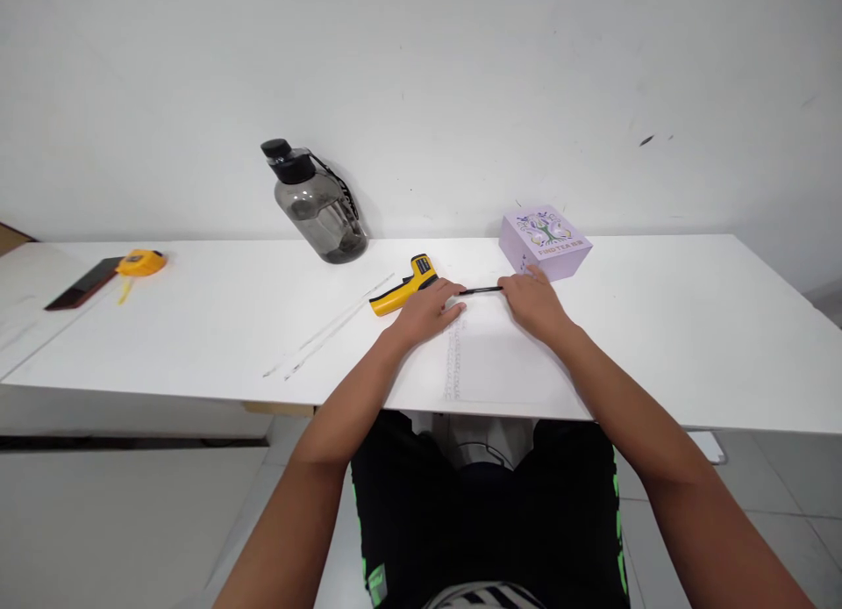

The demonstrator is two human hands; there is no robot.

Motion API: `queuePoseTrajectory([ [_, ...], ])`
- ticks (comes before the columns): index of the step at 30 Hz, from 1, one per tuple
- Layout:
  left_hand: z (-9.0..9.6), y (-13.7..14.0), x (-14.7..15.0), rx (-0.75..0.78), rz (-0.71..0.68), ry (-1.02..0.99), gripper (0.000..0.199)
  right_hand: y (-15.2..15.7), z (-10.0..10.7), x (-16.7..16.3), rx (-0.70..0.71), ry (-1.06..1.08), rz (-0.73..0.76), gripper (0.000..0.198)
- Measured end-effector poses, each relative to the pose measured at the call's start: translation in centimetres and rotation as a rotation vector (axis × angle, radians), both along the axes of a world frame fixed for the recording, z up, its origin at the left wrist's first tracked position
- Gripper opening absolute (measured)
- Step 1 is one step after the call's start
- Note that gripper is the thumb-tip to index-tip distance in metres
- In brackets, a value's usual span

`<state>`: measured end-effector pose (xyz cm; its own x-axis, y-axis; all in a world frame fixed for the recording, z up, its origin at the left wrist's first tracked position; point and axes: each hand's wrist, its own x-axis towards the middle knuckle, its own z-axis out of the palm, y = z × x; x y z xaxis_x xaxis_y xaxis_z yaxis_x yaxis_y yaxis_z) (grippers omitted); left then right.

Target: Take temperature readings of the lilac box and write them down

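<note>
A thin black pen (pixel 481 290) lies crosswise between my two hands at the far edge of a white spiral notebook (pixel 510 363). My left hand (pixel 427 312) pinches the pen's left end, its thumb just above the notebook's coiled binding. At the other end, the fingers of my right hand (pixel 531 302) are closed on the pen, with one finger raised near a lilac tea box (pixel 545 240). Right beside my left hand lies a yellow and black infrared thermometer (pixel 401 289), partly covered by the fingers.
A grey see-through water bottle (pixel 321 210) stands near the wall. Farther left are a yellow tape measure (pixel 141 262) and a dark flat rectangular object (pixel 84 284). Grey smudged lines mark the white table (pixel 690 328), whose front edge is close to my body.
</note>
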<state>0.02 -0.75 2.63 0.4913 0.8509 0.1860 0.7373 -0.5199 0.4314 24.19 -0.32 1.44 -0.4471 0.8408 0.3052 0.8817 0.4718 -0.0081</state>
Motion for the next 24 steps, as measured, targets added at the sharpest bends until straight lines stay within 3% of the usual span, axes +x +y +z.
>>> queuePoseTrajectory([
  [4,0.1,0.1,-0.1,-0.033,-0.036,0.034,0.042,-0.3,1.4,0.9,0.01,0.208,-0.363,0.034],
  [7,-0.3,0.4,0.0,-0.029,-0.04,0.121,0.04,-0.6,1.6,0.5,0.01,0.272,-0.464,0.039],
  [10,-0.7,0.6,0.1,-0.006,-0.043,0.168,0.036,-0.7,1.1,-0.4,-0.038,0.169,-0.398,0.043],
  [15,-1.3,0.8,0.0,0.055,-0.078,0.183,0.031,-1.0,0.1,-1.1,-0.225,-0.074,-0.077,0.039],
  [18,-1.3,0.7,0.1,0.06,-0.071,0.193,0.029,-0.9,0.1,-1.1,-0.279,-0.124,-0.075,0.034],
  [21,-1.0,0.6,0.2,0.027,-0.041,0.203,0.03,-0.8,0.3,-0.7,-0.216,0.016,-0.188,0.034],
  [24,-0.8,0.5,0.2,-0.013,-0.036,0.214,0.032,-0.9,0.3,-0.4,-0.13,0.378,-0.184,0.031],
])
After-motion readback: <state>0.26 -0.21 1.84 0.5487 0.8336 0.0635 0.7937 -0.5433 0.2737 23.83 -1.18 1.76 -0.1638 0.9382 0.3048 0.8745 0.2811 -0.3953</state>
